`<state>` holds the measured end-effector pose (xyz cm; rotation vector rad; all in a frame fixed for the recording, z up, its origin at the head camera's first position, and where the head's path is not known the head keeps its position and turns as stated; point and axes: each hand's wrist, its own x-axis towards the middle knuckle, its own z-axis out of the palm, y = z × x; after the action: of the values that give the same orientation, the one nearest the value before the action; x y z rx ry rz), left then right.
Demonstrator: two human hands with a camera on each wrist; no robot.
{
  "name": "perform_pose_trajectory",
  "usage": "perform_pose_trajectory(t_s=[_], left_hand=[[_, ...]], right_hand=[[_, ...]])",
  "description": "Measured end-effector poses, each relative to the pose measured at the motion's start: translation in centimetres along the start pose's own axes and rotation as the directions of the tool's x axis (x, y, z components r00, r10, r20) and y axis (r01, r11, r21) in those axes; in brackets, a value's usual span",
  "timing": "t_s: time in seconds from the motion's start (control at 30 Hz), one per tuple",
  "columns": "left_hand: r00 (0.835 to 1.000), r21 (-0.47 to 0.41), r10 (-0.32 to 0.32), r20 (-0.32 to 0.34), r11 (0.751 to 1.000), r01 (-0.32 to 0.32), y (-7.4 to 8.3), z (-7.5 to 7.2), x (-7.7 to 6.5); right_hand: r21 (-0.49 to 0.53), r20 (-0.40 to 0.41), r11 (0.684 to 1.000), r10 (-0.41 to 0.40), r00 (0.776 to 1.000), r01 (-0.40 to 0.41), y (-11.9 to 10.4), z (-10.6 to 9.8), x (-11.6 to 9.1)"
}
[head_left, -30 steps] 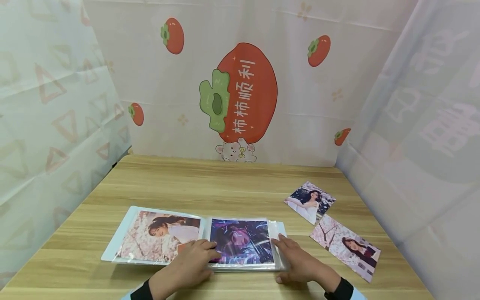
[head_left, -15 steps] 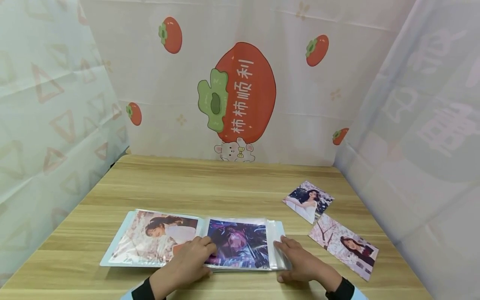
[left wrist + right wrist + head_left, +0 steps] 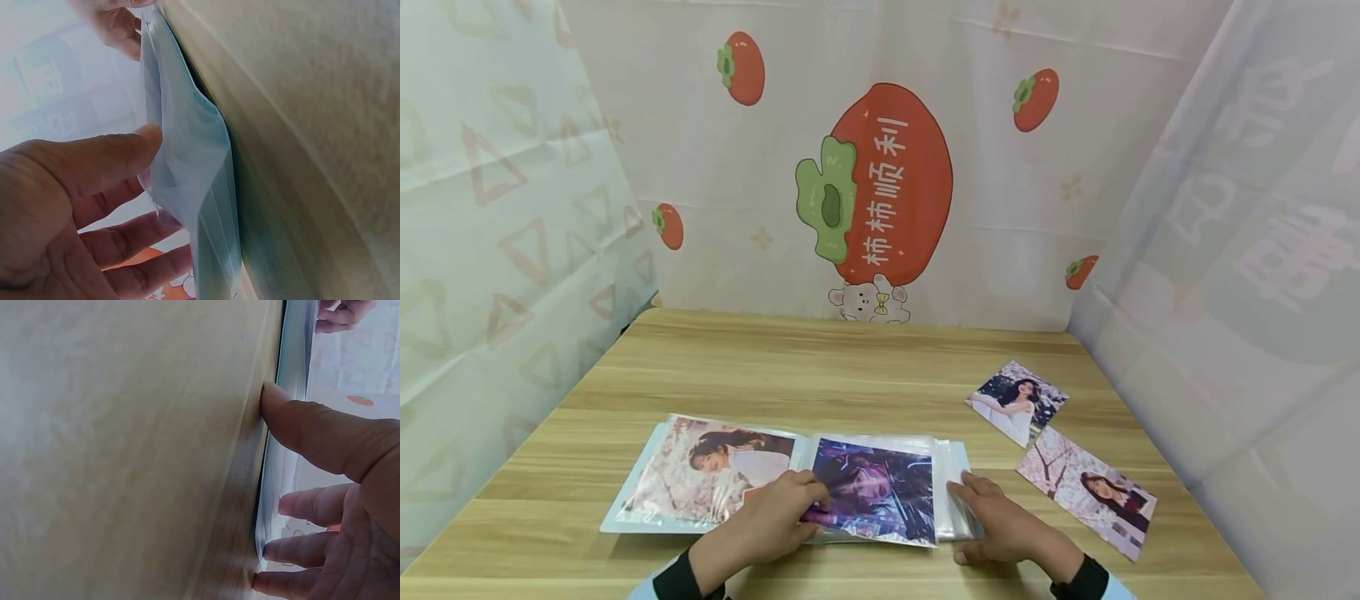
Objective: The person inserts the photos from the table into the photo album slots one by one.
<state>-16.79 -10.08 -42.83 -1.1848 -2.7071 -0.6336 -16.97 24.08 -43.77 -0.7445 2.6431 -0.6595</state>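
A photo album with light blue covers [image 3: 625, 502] lies open on the wooden table, showing clear plastic sleeves. The left page carries a blossom portrait photo [image 3: 677, 467]. My left hand [image 3: 767, 518] pinches the left edge of a purple, neon-toned photo [image 3: 887, 487] over the right page. This photo sits askew, its lower right corner jutting past the album's front edge. In the left wrist view, the thumb is on the near side of the plastic, with fingers beyond it. My right hand [image 3: 1003, 523] rests at the album's right edge, fingers extended on the sleeves [image 3: 951, 500], thumb by the front edge.
Two loose photos lie at the right of the table [image 3: 850, 358]: a white-dress portrait [image 3: 1017, 406] behind, a blossom-branch portrait [image 3: 1093, 493] in front, their corners close together. Cloth printed with persimmons [image 3: 895, 183] hangs behind, with more cloth at both sides.
The purple photo has shifted left and turned, its lower right corner coming out toward the front. My left hand has drawn slightly left and back with it. The right hand stays almost still.
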Motion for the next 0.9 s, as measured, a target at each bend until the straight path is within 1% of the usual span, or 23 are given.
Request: perform_pose_trajectory(t_s=[0.1, 0.17, 0.23, 0.3, 0.43, 0.5, 0.57, 0.63, 0.7, 0.83, 0.9], left_hand=[[0.999, 0.009, 0.002, -0.041, 1.000, -0.001, 0.1, 0.2, -0.1], [0.996, 0.015, 0.011, -0.090, 1.000, -0.010, 0.2, 0.3, -0.1], [0.988, 0.031, 0.030, -0.151, 0.999, -0.025, 0.4, 0.4, -0.1], [0.975, 0.062, 0.058, -0.216, 0.997, -0.046, 0.6, 0.6, -0.2], [0.934, 0.160, 0.127, -0.334, 0.984, -0.077, 0.8, 0.7, -0.2], [0.916, 0.192, 0.149, -0.373, 0.978, -0.081, 0.8, 0.8, -0.2], [0.904, 0.197, 0.152, -0.399, 0.977, -0.077, 0.9, 0.8, -0.2], [0.898, 0.177, 0.137, -0.418, 0.982, -0.067, 1.0, 0.9, -0.3], [0.900, 0.139, 0.100, -0.425, 0.989, -0.044, 1.1, 0.9, -0.5], [0.910, 0.057, -0.019, -0.414, 0.997, 0.047, 1.2, 1.0, -0.8], [0.909, 0.038, -0.072, -0.410, 0.995, 0.096, 1.2, 0.9, -0.8]], right_hand=[[0.007, 0.002, 1.000, 0.000, 1.000, 0.000, 0.0, 0.0, 0.0], [0.008, 0.002, 1.000, 0.002, 1.000, -0.003, 0.0, 0.1, 0.0], [0.004, 0.000, 1.000, 0.003, 1.000, -0.003, 0.1, 0.1, 0.0], [0.000, -0.003, 1.000, 0.003, 1.000, -0.003, 0.1, 0.1, 0.0], [-0.010, -0.012, 1.000, -0.002, 1.000, 0.002, 0.2, 0.2, 0.0], [-0.013, -0.015, 1.000, -0.006, 1.000, 0.005, 0.2, 0.2, 0.0], [-0.015, -0.016, 1.000, -0.010, 1.000, 0.010, 0.3, 0.2, 0.0], [-0.013, -0.017, 1.000, -0.013, 1.000, 0.013, 0.3, 0.2, 0.0], [-0.011, -0.015, 1.000, -0.018, 1.000, 0.018, 0.3, 0.2, 0.0], [-0.005, -0.008, 1.000, -0.024, 1.000, 0.024, 0.4, 0.1, 0.0], [-0.004, -0.006, 1.000, -0.025, 1.000, 0.025, 0.4, 0.1, 0.0]])
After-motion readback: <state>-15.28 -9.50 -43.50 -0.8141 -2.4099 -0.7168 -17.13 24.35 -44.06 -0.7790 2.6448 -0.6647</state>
